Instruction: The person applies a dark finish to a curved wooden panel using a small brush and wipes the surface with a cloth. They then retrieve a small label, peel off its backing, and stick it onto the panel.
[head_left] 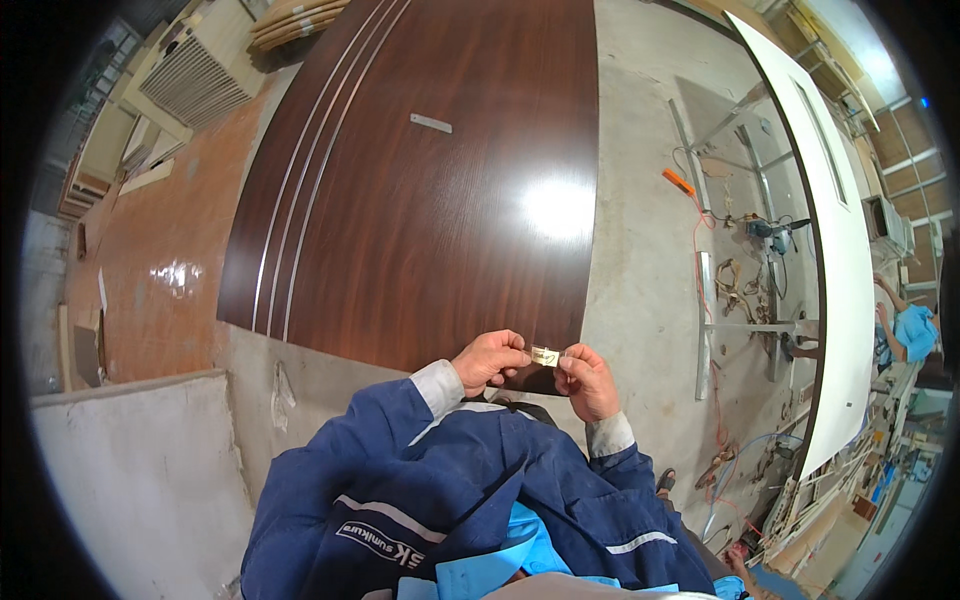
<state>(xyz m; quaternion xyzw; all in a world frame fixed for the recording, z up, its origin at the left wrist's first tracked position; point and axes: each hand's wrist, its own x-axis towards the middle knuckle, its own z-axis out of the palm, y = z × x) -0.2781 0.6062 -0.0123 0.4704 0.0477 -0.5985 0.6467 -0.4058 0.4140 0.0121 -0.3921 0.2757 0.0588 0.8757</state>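
A small pale label [545,356], with dark marks and what looks like a clear edge, is stretched between my two hands. My left hand [490,360] pinches its left end between thumb and finger, and the right end is in the pinch of my right hand [588,382]. Both hands are over the near edge of a dark brown wood-grain door panel [430,220]. Three thin silver strips run along the panel's left side. Farther up on its surface lies a small grey flat strip [431,123].
To the right, a white panel [800,130] is raised on a metal frame. An orange tool [678,182], cables and a power tool [768,230] lie below. A low whitish wall [140,480] borders the near left. At far right is a person in blue [913,333].
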